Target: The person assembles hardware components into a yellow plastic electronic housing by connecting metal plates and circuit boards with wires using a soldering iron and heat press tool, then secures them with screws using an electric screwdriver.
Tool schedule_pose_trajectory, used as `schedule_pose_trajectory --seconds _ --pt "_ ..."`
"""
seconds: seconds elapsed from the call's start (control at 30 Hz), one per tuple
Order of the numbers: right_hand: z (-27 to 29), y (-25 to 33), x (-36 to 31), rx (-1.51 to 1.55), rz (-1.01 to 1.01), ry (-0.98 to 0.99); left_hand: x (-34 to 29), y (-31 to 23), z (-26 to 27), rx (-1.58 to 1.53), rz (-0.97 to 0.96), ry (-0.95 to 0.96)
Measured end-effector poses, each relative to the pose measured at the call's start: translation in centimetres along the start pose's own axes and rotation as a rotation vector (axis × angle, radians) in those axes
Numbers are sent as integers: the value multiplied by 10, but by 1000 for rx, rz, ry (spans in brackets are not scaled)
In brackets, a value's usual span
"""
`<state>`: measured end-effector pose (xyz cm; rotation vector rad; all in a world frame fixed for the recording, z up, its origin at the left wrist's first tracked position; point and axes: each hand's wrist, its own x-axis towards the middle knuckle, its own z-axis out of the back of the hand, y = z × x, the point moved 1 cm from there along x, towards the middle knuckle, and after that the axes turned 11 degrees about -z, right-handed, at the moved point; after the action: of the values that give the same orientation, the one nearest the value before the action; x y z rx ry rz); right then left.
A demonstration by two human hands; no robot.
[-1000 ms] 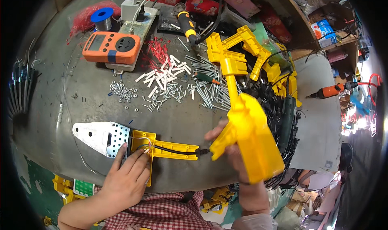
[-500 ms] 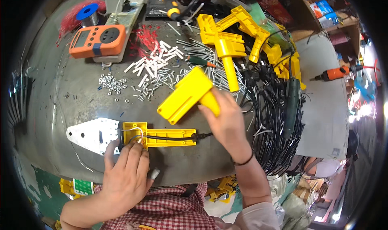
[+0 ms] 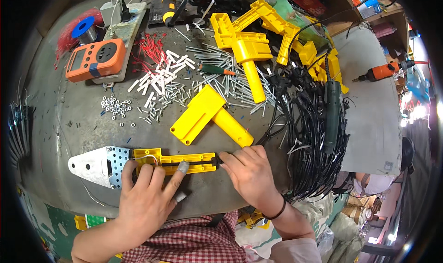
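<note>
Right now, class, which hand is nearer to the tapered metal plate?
Left. The left hand is beside the right end of the tapered metal plate; the right hand is farther right, by the yellow handle.

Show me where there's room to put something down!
The grey board is bare this side of the orange power tool, right of the black cords. The table is nearly bare between the nuts and the silver plate. It's crowded around the bolts and white pieces.

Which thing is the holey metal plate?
On the grey table, go to the near edge. Just left of the left hand lies the metal plate; unlike the yellow plastic housing beside it, it's silver, tapered and dotted with holes.
</note>
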<state>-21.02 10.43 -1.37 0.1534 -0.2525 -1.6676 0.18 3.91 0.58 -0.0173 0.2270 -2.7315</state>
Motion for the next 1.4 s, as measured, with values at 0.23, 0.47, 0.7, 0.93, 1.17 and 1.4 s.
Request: schedule_pose_trajectory --seconds 0.23,0.47,0.7,0.93,1.17,1.4 --pt "4 -4 57 -48 -68 -206 0 0 0 3 9 11" --pt "-3 -12 33 1459 -310 91 -1 -2 -7 -27 23 -26" --pt "-29 5 11 2133 -258 173 -6 2 -9 -23 -2 -88" --pt "-19 44 16 481 58 76 -34 3 -10 -13 -122 -73" --pt "-28 72 20 34 126 38 -92 36 9 -394 -264 -366" --pt "-9 49 52 95 240 241 -17 61 -11 -322 3 -307"
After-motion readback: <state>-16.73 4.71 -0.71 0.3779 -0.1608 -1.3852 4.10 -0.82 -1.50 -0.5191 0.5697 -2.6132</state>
